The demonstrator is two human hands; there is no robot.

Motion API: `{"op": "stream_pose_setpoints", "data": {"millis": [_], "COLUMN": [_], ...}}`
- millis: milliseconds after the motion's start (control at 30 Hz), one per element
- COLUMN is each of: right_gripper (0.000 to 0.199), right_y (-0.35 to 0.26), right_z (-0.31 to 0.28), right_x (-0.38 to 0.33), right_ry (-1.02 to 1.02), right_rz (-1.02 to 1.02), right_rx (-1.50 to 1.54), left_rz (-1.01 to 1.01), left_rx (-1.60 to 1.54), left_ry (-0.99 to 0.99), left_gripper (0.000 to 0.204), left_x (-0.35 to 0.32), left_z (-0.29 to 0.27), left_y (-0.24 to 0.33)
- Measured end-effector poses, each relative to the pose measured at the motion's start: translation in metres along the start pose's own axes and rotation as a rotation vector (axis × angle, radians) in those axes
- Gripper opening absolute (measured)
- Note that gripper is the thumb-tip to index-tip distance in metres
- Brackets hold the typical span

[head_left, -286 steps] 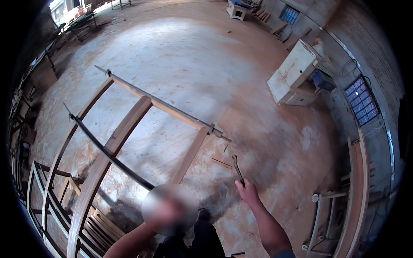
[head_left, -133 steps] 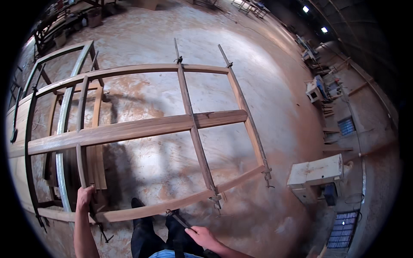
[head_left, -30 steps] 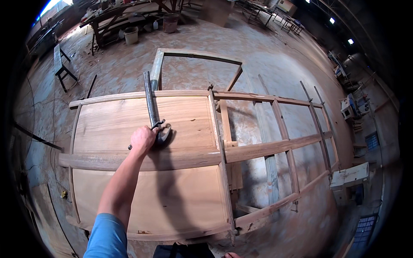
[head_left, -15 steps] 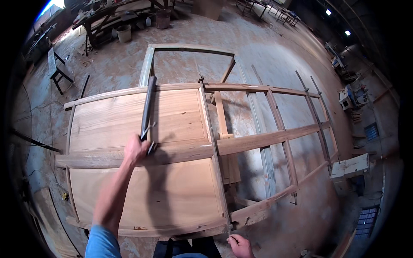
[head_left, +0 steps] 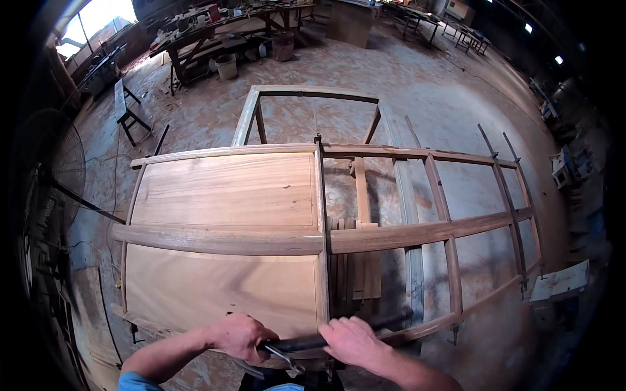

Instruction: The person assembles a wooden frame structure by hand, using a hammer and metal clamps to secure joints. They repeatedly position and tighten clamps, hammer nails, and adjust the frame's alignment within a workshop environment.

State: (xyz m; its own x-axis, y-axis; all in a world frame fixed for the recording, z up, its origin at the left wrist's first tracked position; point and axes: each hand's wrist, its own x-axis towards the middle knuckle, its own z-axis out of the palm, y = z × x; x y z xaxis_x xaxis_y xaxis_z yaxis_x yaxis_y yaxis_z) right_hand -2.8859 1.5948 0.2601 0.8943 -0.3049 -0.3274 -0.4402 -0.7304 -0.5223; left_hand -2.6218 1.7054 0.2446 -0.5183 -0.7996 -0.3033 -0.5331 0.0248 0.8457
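Note:
Both my hands are closed on a dark metal bar clamp [head_left: 301, 344], held level across the near edge of a large wooden door frame [head_left: 208, 240]. My left hand [head_left: 242, 336] grips its left end, beside a bent metal handle. My right hand [head_left: 352, 339] wraps round the bar further right; its far end reaches over the frame's near rail. Two pale wood panels [head_left: 228, 190] fill the frame's left half, while the right half has open sections. Another bar clamp [head_left: 321, 202] spans the frame across its middle, and further clamps [head_left: 505, 195] cross its right end.
A pale support frame [head_left: 313, 91] stands under the work's far side. Beyond are a narrow bench [head_left: 124, 107], a bucket [head_left: 226, 66] and a cluttered workbench [head_left: 228, 25]. A fan [head_left: 55, 159] stands at left, and a white board [head_left: 561, 280] lies at right.
The bar clamp has come off the left panels toward me and turned from upright to level. My right hand, empty-looking by the near rail before, now grips it too.

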Motion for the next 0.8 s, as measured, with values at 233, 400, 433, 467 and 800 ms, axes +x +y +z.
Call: {"op": "stream_pose_setpoints", "data": {"millis": [233,400,433,467,800], "right_gripper": [0.033,0.026,0.019,0.016,0.034], "right_y": [0.035,0.081,0.087,0.1,0.232], "right_z": [0.022,0.006,-0.01,-0.018,-0.044], "right_x": [-0.041,-0.03,-0.018,-0.003,0.179], "right_ry": [-0.078,0.26,0.32,0.391,0.687], "right_rz": [0.377,0.742,0.745,0.723,0.721], "right_rx": [0.204,0.659,1.042,1.188,1.921], "left_rz": [0.033,-0.328,-0.327,-0.326,-0.35], "left_rx": [0.531,0.72,0.805,0.804,0.743], "left_ry": [0.408,1.042,1.058,1.076,1.132], "left_gripper": [0.011,0.011,0.012,0.012,0.012], "left_x": [0.063,0.105,0.103,0.107,0.113], "left_z": [-0.048,-0.075,-0.073,-0.068,-0.056], "left_y": [-0.034,-0.148,-0.159,-0.166,-0.193]}}
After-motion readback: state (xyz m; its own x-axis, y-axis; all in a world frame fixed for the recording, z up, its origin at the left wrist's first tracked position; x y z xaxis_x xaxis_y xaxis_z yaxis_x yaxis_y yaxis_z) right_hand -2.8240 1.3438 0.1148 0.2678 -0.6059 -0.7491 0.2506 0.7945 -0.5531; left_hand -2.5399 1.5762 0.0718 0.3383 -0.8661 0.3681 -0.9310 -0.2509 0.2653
